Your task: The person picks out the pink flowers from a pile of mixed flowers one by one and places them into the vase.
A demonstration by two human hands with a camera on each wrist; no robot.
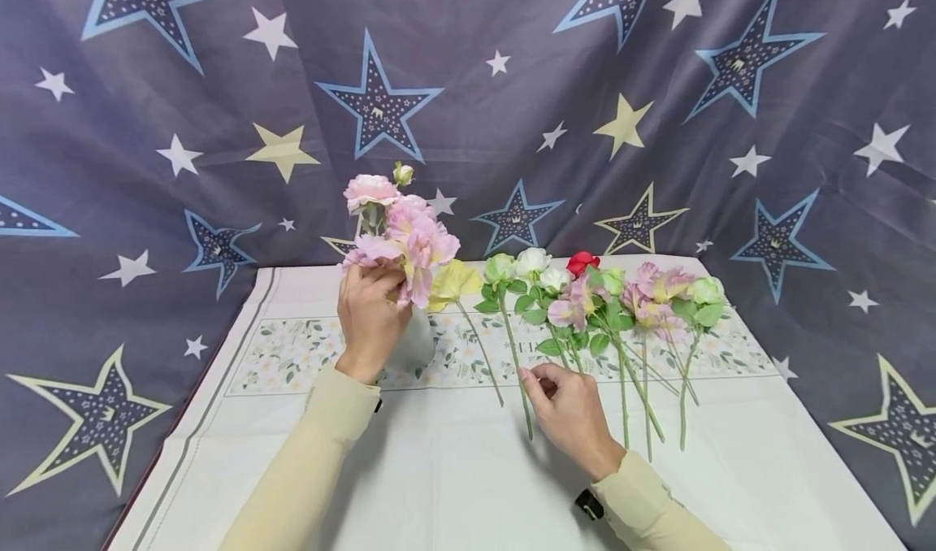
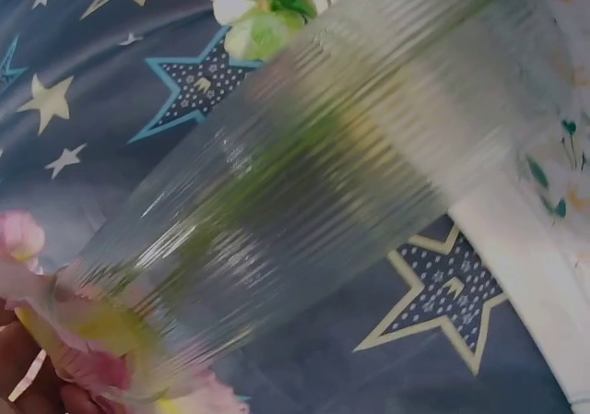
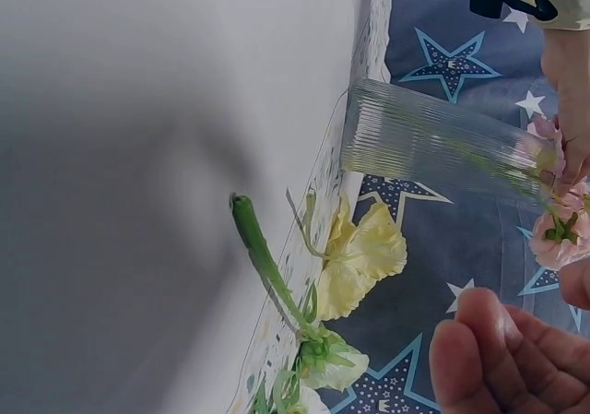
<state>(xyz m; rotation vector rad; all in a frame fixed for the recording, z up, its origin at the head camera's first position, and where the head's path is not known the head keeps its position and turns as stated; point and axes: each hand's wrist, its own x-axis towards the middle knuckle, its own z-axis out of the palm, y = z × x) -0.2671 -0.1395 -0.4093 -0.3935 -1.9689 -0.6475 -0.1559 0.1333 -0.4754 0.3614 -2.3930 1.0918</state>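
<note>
My left hand (image 1: 371,315) is at the mouth of a ribbed clear glass vase (image 3: 433,142), its curled fingers gripping a pink iris-like flower (image 1: 418,246) among the blossoms there. A pink peony-like bloom (image 1: 370,191) and a small pale bud (image 1: 403,174) rise above. Green stems show through the glass in the left wrist view. Over the table, my right hand (image 1: 574,409) has thumb and fingers apart, with nothing between them in the right wrist view. Its fingertips overlap the stem of a pale green rose (image 1: 500,269) in the head view.
A yellow flower (image 1: 455,283) lies right of the vase. Further right are white roses (image 1: 534,261), a red rose (image 1: 582,262), pink irises (image 1: 661,287) and green roses, stems toward me. They lie on a white cloth (image 1: 468,470) with a printed floral band; a star-patterned curtain (image 1: 468,112) hangs behind.
</note>
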